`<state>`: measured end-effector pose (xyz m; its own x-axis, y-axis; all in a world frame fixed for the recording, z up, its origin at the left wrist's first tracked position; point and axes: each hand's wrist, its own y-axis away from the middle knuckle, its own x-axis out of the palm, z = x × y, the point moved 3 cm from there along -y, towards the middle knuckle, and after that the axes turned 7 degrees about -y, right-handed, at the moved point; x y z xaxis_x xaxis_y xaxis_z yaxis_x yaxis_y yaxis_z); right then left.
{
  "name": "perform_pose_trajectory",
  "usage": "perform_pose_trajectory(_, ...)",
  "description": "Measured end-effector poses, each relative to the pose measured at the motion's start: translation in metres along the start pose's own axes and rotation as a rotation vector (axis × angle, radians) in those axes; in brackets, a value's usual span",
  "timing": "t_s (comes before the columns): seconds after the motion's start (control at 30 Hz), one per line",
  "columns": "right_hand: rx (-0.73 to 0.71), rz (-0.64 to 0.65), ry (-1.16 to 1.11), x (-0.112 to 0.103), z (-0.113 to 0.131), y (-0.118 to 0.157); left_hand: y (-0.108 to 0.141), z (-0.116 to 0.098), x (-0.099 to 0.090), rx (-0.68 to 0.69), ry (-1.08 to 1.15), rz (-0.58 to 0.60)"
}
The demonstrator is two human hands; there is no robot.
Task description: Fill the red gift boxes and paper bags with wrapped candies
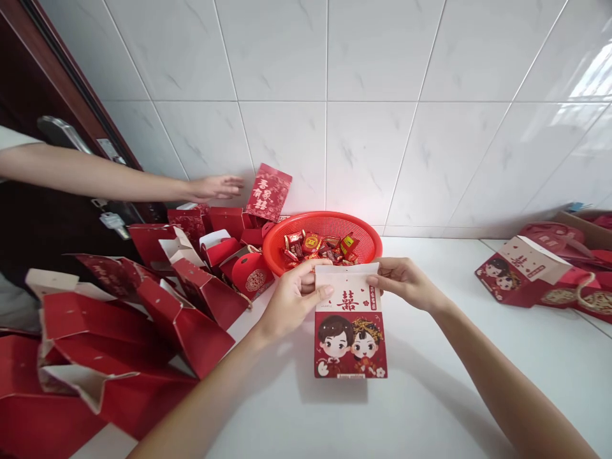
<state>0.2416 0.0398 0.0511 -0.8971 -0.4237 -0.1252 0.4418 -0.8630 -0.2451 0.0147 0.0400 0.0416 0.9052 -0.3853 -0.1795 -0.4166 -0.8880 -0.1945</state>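
Note:
Between my two hands hangs a red and cream wedding candy box (350, 344), printed with a cartoon couple and a red double-happiness character. My left hand (299, 293) pinches its upper left edge, thumb on the front. At the upper right edge, my right hand (400, 284) grips it the same way. The box is held over the white tabletop, with its top flap upward. Just behind it stands a red plastic basket (370, 237) with wrapped candies (313, 243) in it, partly hidden by the box and my hands.
Many red gift boxes (115, 319) crowd the left side. Another person's hand (220, 187) reaches in near a red card-like piece (270, 191) by the tiled wall (282, 57). At right lie a candy box (521, 268) with a rope handle and a cardboard carton (581, 223).

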Motion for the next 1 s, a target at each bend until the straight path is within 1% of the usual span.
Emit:
perform_pose_trajectory(0.17, -0.029, 0.072, -0.079, 0.002, 0.001, 0.002, 0.002, -0.001, -0.004, 0.018, -0.006, -0.004)
perform_pose_trajectory(0.27, -0.070, 0.042, -0.093, 0.002, 0.000, 0.002, 0.001, -0.002, -0.005, 0.027, -0.018, -0.003)
perform_pose_trajectory(0.37, -0.108, 0.021, -0.171, 0.004, -0.002, 0.000, 0.001, -0.003, -0.005, 0.027, -0.009, 0.001)
perform_pose_trajectory(0.47, -0.117, 0.002, -0.239, 0.004, -0.007, -0.001, 0.001, -0.004, -0.006, 0.031, -0.034, -0.013)
perform_pose_trajectory(0.63, -0.116, -0.049, -0.203, -0.001, -0.012, 0.000, 0.002, -0.009, -0.007, 0.075, -0.081, -0.072)
perform_pose_trajectory(0.83, -0.117, -0.033, -0.176, 0.000, -0.007, 0.001, 0.001, -0.009, -0.006, 0.092, -0.107, -0.110)
perform_pose_trajectory(1.0, -0.113, -0.125, -0.122, 0.000, -0.011, 0.001, 0.001, -0.007, -0.006, 0.062, -0.118, -0.097)
